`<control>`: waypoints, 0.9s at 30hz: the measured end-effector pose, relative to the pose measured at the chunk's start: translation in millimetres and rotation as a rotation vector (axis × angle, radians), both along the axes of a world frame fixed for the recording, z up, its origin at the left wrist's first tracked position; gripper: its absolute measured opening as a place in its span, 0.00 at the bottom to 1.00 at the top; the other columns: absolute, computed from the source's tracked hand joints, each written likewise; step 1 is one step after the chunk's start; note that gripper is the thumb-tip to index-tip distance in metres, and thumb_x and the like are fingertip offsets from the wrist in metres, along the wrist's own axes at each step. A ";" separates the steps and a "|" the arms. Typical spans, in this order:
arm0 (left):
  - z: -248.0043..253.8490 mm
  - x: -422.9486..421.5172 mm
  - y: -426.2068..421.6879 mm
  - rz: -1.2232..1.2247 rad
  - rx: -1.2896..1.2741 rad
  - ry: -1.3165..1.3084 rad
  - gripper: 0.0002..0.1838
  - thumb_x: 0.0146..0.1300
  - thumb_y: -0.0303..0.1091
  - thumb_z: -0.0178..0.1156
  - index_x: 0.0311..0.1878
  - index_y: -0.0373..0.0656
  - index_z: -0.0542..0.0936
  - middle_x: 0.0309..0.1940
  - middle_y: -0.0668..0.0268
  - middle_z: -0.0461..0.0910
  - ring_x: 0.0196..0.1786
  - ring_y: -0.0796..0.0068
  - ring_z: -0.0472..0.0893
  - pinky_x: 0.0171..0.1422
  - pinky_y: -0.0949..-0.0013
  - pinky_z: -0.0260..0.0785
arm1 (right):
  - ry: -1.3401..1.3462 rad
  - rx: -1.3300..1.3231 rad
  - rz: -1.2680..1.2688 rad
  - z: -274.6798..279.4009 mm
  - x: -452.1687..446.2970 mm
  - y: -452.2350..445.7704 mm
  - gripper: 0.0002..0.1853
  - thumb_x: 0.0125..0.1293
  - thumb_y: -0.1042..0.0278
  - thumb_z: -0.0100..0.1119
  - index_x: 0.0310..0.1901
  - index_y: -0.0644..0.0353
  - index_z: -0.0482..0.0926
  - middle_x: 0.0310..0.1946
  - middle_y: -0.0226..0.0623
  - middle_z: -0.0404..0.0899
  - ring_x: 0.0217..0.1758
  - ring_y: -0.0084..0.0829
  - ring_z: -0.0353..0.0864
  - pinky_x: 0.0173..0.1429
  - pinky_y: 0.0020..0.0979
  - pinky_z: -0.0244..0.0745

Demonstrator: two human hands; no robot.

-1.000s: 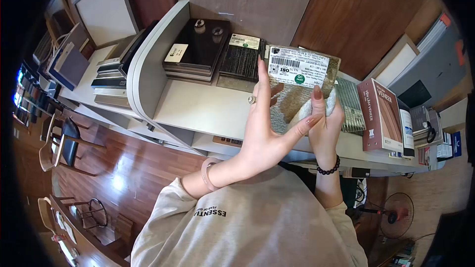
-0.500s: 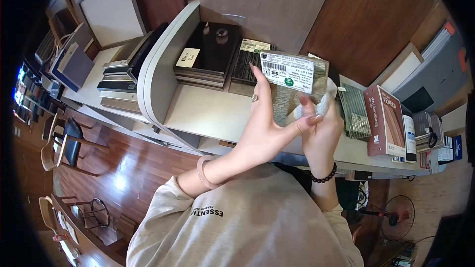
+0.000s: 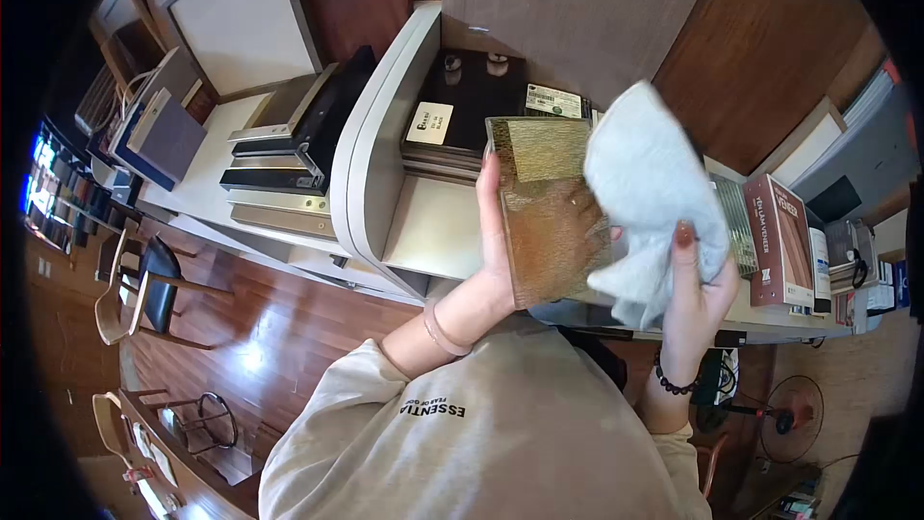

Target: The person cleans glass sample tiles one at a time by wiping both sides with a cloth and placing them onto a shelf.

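Observation:
My left hand (image 3: 493, 231) is closed on the left edge of a brownish textured glass sample (image 3: 544, 231), held upright over the shelf. Most of its fingers are behind the glass and show faintly through it. A paler rectangle shows through the upper part of the pane. My right hand (image 3: 695, 294) grips a white cloth (image 3: 654, 173) between thumb and fingers, its folds overlapping the glass's right edge. Behind the glass lie a stack of glossy black samples (image 3: 462, 96) and a labelled sample (image 3: 556, 101).
A curved white divider (image 3: 371, 149) splits the shelf; metal-edged profile samples (image 3: 284, 178) lie left of it. Ribbed glass (image 3: 733, 221) and a red veneer binder (image 3: 782, 246) stand right. Chairs (image 3: 159, 279) and a fan (image 3: 791, 421) are on the floor.
The glass has been turned so its white label no longer faces me. The cloth, mostly hidden earlier, has come out to the right in my right hand. The view has shifted left.

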State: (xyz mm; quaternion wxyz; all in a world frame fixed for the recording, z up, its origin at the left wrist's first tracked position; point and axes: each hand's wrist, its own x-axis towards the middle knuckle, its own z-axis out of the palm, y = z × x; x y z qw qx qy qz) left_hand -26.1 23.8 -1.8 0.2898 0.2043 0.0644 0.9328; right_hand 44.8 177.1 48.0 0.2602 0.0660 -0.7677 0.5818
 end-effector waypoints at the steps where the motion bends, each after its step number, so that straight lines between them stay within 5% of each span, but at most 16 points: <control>1: -0.8 1.2 -1.8 -0.077 0.019 -0.049 0.45 0.66 0.71 0.33 0.75 0.45 0.54 0.70 0.58 0.60 0.71 0.60 0.62 0.74 0.59 0.55 | -0.002 -0.072 -0.042 1.4 -8.3 -5.7 0.19 0.65 0.77 0.59 0.57 0.73 0.72 0.49 0.43 0.80 0.48 0.29 0.82 0.52 0.30 0.77; 2: 2.6 4.5 -1.2 -0.086 0.016 -0.050 0.45 0.66 0.71 0.33 0.75 0.45 0.54 0.70 0.58 0.60 0.71 0.60 0.62 0.74 0.59 0.55 | -0.003 -0.142 -0.084 2.5 -16.3 -10.9 0.21 0.66 0.77 0.58 0.60 0.72 0.71 0.52 0.44 0.79 0.53 0.29 0.80 0.58 0.30 0.75; 4: 19.4 15.9 2.4 0.125 -0.212 -0.064 0.45 0.66 0.71 0.35 0.75 0.45 0.55 0.71 0.59 0.58 0.72 0.62 0.61 0.75 0.59 0.53 | 0.145 0.337 -0.036 -2.0 -29.5 -21.0 0.26 0.65 0.74 0.57 0.66 0.66 0.68 0.62 0.53 0.72 0.69 0.50 0.69 0.71 0.45 0.62; 7: 26.1 24.8 3.9 0.283 -0.341 -0.071 0.45 0.66 0.71 0.36 0.75 0.46 0.54 0.73 0.59 0.57 0.73 0.64 0.60 0.76 0.58 0.51 | 0.273 0.588 -0.025 -3.3 -40.7 -44.8 0.25 0.65 0.73 0.54 0.65 0.62 0.70 0.65 0.49 0.70 0.74 0.50 0.60 0.76 0.48 0.53; 10: 25.0 23.4 7.4 0.397 -0.362 -0.073 0.45 0.66 0.71 0.37 0.75 0.46 0.53 0.74 0.60 0.55 0.74 0.66 0.59 0.77 0.58 0.50 | 0.289 0.661 0.109 -4.0 -31.2 -42.2 0.24 0.63 0.72 0.55 0.63 0.60 0.74 0.65 0.45 0.71 0.73 0.48 0.62 0.74 0.47 0.57; 15: 18.5 11.8 16.4 -0.091 -0.068 -0.054 0.49 0.63 0.73 0.40 0.76 0.45 0.52 0.74 0.57 0.55 0.75 0.63 0.57 0.78 0.57 0.49 | 0.364 0.850 0.412 1.3 1.1 -31.7 0.23 0.55 0.72 0.52 0.54 0.59 0.82 0.61 0.47 0.76 0.71 0.44 0.67 0.71 0.41 0.62; 18: 19.8 21.9 18.6 -0.274 0.125 -0.161 0.52 0.60 0.75 0.43 0.75 0.44 0.51 0.73 0.56 0.56 0.74 0.61 0.58 0.79 0.56 0.49 | 0.300 0.676 0.674 -4.7 12.2 -4.2 0.18 0.55 0.67 0.53 0.46 0.59 0.85 0.55 0.45 0.80 0.66 0.43 0.73 0.67 0.41 0.67; 21: 9.7 27.2 34.7 -0.077 -0.014 -0.328 0.57 0.54 0.82 0.43 0.72 0.41 0.57 0.71 0.59 0.59 0.72 0.57 0.60 0.77 0.52 0.50 | 0.047 0.476 0.843 4.7 17.2 36.1 0.11 0.63 0.67 0.55 0.42 0.59 0.85 0.54 0.39 0.82 0.61 0.38 0.79 0.63 0.38 0.71; 23: 15.4 33.0 30.7 -0.031 -0.028 -0.341 0.56 0.54 0.81 0.43 0.72 0.40 0.56 0.70 0.57 0.60 0.72 0.57 0.60 0.77 0.52 0.51 | -0.068 0.109 0.809 -4.8 15.9 71.2 0.11 0.66 0.68 0.53 0.41 0.63 0.82 0.50 0.43 0.83 0.55 0.40 0.82 0.60 0.37 0.72; 25: 23.0 37.3 23.7 0.052 -0.058 -0.362 0.55 0.56 0.79 0.44 0.72 0.39 0.56 0.68 0.55 0.62 0.72 0.58 0.61 0.76 0.51 0.52 | -0.187 -0.117 0.155 -21.2 19.2 100.4 0.16 0.72 0.62 0.49 0.45 0.68 0.78 0.43 0.48 0.83 0.47 0.44 0.82 0.58 0.40 0.71; 27: 24.5 42.4 22.3 0.130 -0.145 -0.334 0.55 0.56 0.79 0.45 0.71 0.39 0.57 0.67 0.56 0.63 0.71 0.58 0.62 0.75 0.51 0.54 | 0.054 0.014 -0.252 -19.5 -15.0 101.6 0.15 0.70 0.62 0.53 0.47 0.68 0.75 0.41 0.45 0.80 0.44 0.38 0.80 0.55 0.37 0.71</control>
